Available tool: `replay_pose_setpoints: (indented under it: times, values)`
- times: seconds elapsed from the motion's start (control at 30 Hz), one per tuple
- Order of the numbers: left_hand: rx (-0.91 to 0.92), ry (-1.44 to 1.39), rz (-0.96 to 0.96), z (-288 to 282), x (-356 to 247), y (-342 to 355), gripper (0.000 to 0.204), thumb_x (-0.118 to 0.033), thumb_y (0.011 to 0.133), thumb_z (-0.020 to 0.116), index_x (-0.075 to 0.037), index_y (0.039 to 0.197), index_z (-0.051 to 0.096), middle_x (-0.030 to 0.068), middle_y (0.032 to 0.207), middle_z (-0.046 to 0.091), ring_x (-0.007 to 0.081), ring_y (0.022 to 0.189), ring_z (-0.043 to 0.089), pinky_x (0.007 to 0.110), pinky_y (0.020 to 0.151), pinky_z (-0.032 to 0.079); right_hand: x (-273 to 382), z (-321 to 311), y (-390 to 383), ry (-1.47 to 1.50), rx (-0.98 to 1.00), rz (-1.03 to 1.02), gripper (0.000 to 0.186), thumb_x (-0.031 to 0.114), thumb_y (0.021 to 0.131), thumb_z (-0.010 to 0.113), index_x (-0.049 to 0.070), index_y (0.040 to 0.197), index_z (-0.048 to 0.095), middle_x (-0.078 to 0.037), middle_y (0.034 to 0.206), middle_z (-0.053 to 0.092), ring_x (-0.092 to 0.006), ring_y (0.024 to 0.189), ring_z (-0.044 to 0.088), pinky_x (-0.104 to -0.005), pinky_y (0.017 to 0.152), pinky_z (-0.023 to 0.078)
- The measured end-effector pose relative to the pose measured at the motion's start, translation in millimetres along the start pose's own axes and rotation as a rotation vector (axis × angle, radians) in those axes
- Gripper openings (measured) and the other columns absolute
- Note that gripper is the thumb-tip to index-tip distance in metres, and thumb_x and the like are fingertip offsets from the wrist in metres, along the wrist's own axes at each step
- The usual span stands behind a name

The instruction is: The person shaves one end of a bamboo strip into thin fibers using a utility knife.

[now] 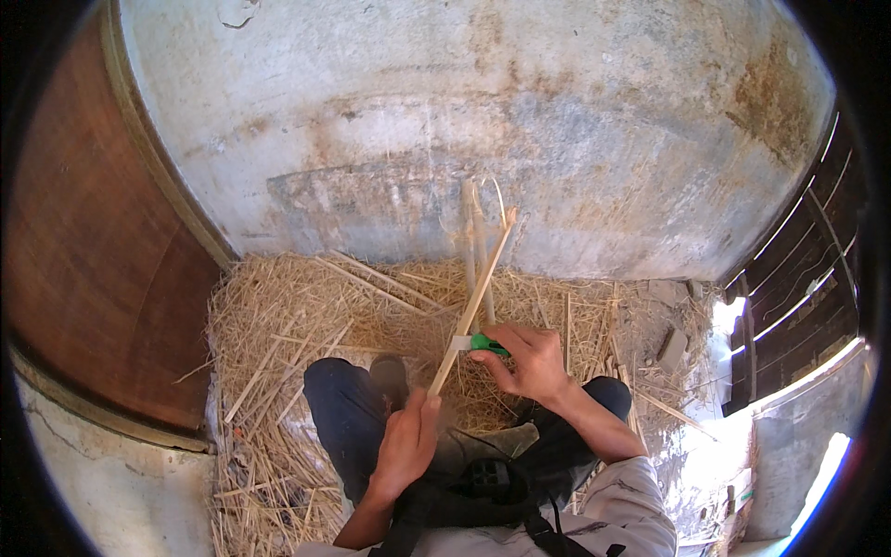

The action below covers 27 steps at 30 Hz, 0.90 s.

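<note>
My left hand [406, 442] is closed around the near end of a long pale strip of wood or bamboo [484, 278]. The strip slants up and away to the right, its far end close to the wall. In my right hand [531, 365] is a knife [488, 345] with a green handle, gripped by thumb and fingers. Its pale, short blade lies across the strip, a little beyond my left hand. A thin curled shaving [497, 193] arches near the strip's far end. Behind it, upright pale poles [470, 227] lean against the wall.
Shavings and thin strips [278, 399] cover the floor around my legs. A stained plaster wall [399, 130] rises ahead. At the left stands a brown wooden door [102, 232], and at the right a dark slatted panel [798, 251]. A brick-like block [673, 349] lies on the right.
</note>
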<state>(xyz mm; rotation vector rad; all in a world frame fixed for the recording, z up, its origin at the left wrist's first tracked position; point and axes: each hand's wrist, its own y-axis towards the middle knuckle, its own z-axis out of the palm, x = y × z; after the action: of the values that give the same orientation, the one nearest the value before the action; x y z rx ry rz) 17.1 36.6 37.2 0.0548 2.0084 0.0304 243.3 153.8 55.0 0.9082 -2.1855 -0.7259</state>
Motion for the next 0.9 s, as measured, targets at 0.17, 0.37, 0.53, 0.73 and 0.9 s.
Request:
replay_pose_setpoints:
  times: [0.17, 0.37, 0.53, 0.73, 0.9]
  values:
    - [0.004, 0.031, 0.030, 0, 2, -4, 0.022, -0.020, 0.118, 0.050, 0.000, 0.108, 0.053, 0.0306, 0.077, 0.061, 0.0577, 0.081, 0.063, 0.063, 0.066, 0.043, -3, -8, 4, -0.022, 0.014, -0.017, 0.030, 0.033, 0.094, 0.089, 0.009, 0.108, 0.078, -0.007, 0.087, 0.075, -0.0269, 0.066, 0.073, -0.0394, 0.055, 0.056]
    - [0.023, 0.028, -0.001, -1, -4, -2, 0.022, -0.019, 0.118, 0.051, 0.000, 0.108, 0.053, 0.0313, 0.076, 0.061, 0.0587, 0.081, 0.063, 0.063, 0.066, 0.044, -8, -10, 6, -0.044, -0.029, -0.014, 0.029, 0.030, 0.093, 0.089, 0.008, 0.109, 0.078, -0.009, 0.089, 0.077, -0.0277, 0.067, 0.075, -0.0395, 0.058, 0.058]
    - [0.054, 0.045, -0.001, 3, 8, -16, 0.030, -0.026, 0.120, 0.047, 0.000, 0.107, 0.052, 0.0283, 0.074, 0.056, 0.0573, 0.076, 0.061, 0.056, 0.063, 0.044, -36, -27, 13, -0.103, -0.081, 0.126, 0.025, 0.023, 0.094, 0.087, 0.005, 0.110, 0.079, -0.013, 0.096, 0.081, -0.0313, 0.072, 0.077, -0.0400, 0.064, 0.061]
    - [0.135, 0.072, -0.097, 0, 9, -30, 0.026, -0.024, 0.118, 0.051, 0.001, 0.123, 0.056, 0.0348, 0.083, 0.064, 0.0599, 0.087, 0.065, 0.064, 0.069, 0.047, -57, -36, 20, -0.083, -0.186, 0.215, 0.022, 0.019, 0.095, 0.085, 0.004, 0.111, 0.081, -0.017, 0.092, 0.079, -0.0339, 0.074, 0.077, -0.0409, 0.068, 0.060]
    - [0.153, 0.037, -0.116, -9, 20, -37, 0.032, -0.028, 0.118, 0.050, 0.002, 0.125, 0.061, 0.0295, 0.080, 0.066, 0.0547, 0.079, 0.068, 0.059, 0.068, 0.050, -68, -38, 14, 0.140, 0.022, 0.351, 0.026, 0.025, 0.104, 0.078, 0.001, 0.114, 0.079, -0.015, 0.084, 0.073, -0.0252, 0.071, 0.070, -0.0369, 0.067, 0.055]
